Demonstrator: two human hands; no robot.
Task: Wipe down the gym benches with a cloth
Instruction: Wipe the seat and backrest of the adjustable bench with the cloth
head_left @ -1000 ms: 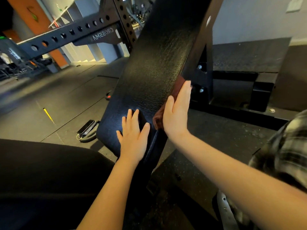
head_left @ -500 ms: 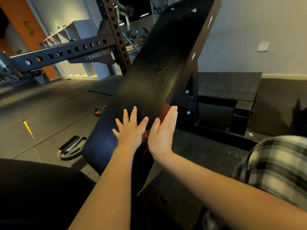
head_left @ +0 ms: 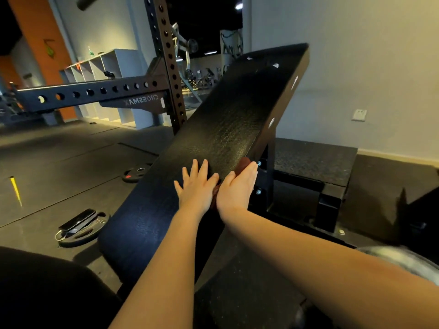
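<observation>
Centrally, bench pad (head_left: 221, 129): black, tilted.
Left hand (head_left: 197, 187): spread flat on pad.
Right hand (head_left: 237, 186): flat, pressing reddish cloth (head_left: 244, 163) against pad's edge.

Gym, power rack (head_left: 166, 74), weight plates (head_left: 136, 173), bench (head_left: 221, 129)

Black inclined bench pad (head_left: 228, 129); dark-red cloth (head_left: 243, 165) against its right edge.

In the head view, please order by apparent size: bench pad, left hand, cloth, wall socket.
bench pad
left hand
cloth and wall socket: alike; the cloth is mostly hidden under the right hand
</observation>
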